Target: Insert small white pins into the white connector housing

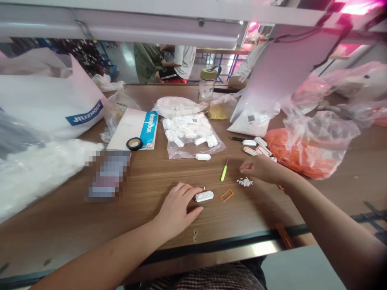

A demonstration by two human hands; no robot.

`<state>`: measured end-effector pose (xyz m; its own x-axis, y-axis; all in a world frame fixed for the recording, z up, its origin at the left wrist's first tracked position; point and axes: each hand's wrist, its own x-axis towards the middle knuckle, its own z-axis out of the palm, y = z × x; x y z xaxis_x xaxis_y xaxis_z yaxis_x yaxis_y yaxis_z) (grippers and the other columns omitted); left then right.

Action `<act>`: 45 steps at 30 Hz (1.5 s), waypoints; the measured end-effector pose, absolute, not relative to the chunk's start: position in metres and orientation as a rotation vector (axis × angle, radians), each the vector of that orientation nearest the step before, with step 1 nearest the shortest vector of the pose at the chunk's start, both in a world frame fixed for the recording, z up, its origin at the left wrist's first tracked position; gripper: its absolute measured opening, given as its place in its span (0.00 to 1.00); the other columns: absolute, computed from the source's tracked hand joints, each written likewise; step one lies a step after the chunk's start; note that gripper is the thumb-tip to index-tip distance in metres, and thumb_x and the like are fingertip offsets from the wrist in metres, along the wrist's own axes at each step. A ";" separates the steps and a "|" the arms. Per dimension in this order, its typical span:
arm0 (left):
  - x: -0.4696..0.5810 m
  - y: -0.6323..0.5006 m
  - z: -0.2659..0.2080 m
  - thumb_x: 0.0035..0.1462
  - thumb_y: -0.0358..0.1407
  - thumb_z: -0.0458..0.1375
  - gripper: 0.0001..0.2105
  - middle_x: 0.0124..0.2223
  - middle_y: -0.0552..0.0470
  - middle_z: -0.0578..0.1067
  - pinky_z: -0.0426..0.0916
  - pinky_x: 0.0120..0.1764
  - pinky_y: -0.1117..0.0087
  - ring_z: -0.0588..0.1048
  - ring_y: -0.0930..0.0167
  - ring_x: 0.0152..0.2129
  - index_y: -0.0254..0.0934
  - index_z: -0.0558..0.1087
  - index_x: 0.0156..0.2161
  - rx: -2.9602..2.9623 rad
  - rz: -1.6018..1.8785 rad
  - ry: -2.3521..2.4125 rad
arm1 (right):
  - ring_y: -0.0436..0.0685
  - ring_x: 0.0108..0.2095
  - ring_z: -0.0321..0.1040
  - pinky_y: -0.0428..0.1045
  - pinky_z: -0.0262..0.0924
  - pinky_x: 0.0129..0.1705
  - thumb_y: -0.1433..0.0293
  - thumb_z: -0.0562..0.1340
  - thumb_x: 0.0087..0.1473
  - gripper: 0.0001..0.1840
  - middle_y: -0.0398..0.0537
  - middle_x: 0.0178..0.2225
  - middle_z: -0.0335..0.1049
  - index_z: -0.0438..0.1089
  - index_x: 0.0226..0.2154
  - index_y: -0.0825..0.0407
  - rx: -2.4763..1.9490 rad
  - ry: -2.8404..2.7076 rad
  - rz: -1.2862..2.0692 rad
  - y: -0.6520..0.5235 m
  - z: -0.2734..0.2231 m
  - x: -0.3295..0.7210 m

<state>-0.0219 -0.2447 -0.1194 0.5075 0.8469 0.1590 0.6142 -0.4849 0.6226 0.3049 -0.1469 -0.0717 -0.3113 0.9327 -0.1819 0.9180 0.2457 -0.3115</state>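
My left hand (181, 205) lies on the table with its fingers stretched out and its thumb apart. Its index fingertip reaches the left end of a white connector housing (204, 196) that has rows of small holes. Just right of the housing lies an orange rectangular frame (226, 195). My right hand (255, 167) hovers with curled fingers above a small pile of tiny white pieces (244, 182); whatever those fingers hold, if anything, is hidden. Between the hands, farther back, rests a pick tool with a yellow-green handle (223, 173).
Several white housings lie on a clear plastic bag (193, 131); others with orange frames (263, 150) sit beside a bag of orange parts (302, 155). At left are a notebook (127, 129) with black tape (134, 143), a blurred phone-like object (109, 176) and large white bags (45, 92).
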 end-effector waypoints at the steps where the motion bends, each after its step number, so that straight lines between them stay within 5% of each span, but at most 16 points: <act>1: -0.021 -0.245 -0.119 0.58 0.36 0.62 0.16 0.47 0.49 0.75 0.66 0.49 0.57 0.69 0.62 0.45 0.41 0.70 0.51 2.268 0.619 1.196 | 0.53 0.27 0.70 0.46 0.58 0.30 0.66 0.60 0.52 0.12 0.42 0.26 0.77 0.79 0.28 0.51 -1.825 -2.420 0.596 -0.157 -0.077 0.313; 11: -0.021 -0.244 -0.121 0.60 0.35 0.60 0.13 0.46 0.49 0.75 0.66 0.48 0.57 0.69 0.62 0.44 0.41 0.71 0.50 2.296 0.629 1.171 | 0.56 0.31 0.73 0.48 0.61 0.34 0.60 0.60 0.53 0.15 0.42 0.28 0.78 0.80 0.32 0.50 -1.941 -2.260 0.737 -0.175 -0.087 0.329; 23: -0.022 -0.244 -0.121 0.63 0.35 0.56 0.11 0.46 0.50 0.75 0.66 0.46 0.58 0.69 0.63 0.44 0.43 0.73 0.50 2.305 0.636 1.143 | 0.54 0.33 0.68 0.47 0.54 0.33 0.75 0.55 0.55 0.13 0.50 0.32 0.73 0.72 0.25 0.53 -1.543 -2.907 0.060 -0.170 -0.083 0.318; 30: -0.021 -0.244 -0.120 0.64 0.34 0.56 0.10 0.45 0.50 0.76 0.66 0.46 0.58 0.70 0.63 0.43 0.42 0.73 0.48 2.306 0.631 1.150 | 0.55 0.30 0.70 0.48 0.58 0.33 0.63 0.59 0.57 0.13 0.44 0.29 0.77 0.78 0.34 0.49 -1.891 -2.447 0.445 -0.178 -0.084 0.338; 35: -0.021 -0.244 -0.122 0.64 0.35 0.56 0.10 0.45 0.49 0.76 0.67 0.46 0.57 0.70 0.62 0.43 0.42 0.73 0.49 2.319 0.633 1.145 | 0.55 0.26 0.69 0.48 0.54 0.29 0.56 0.59 0.57 0.18 0.44 0.23 0.74 0.78 0.27 0.50 -2.038 -2.245 0.463 -0.182 -0.092 0.337; 45: -0.021 -0.244 -0.122 0.63 0.34 0.57 0.09 0.44 0.51 0.76 0.66 0.46 0.58 0.69 0.63 0.43 0.41 0.73 0.49 2.322 0.648 1.133 | 0.56 0.27 0.71 0.48 0.56 0.29 0.61 0.61 0.51 0.13 0.45 0.23 0.75 0.77 0.24 0.51 -2.136 -2.094 0.521 -0.178 -0.101 0.327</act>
